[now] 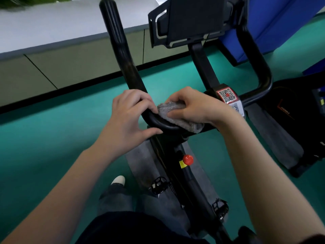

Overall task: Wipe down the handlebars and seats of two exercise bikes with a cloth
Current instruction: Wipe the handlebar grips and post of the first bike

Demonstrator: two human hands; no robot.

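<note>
A black exercise bike stands in front of me, its looped black handlebar (121, 50) rising left and right of a dark console (191, 20). My right hand (191, 106) grips a grey cloth (173, 112) wrapped over the near crossbar of the handlebar, just left of the stem with its red QR sticker (226, 95). My left hand (130, 117) curls round the left bend of the same bar, fingers over the top and thumb beneath, touching the cloth's edge. The seat is hidden below the frame.
The red knob (187, 159) sits on the frame below the bar, with pedals (159, 184) lower down. A second black machine (295, 124) stands at right on the green floor (52, 138). A low wall ledge (61, 27) runs behind; blue mats (281, 20) lean at upper right.
</note>
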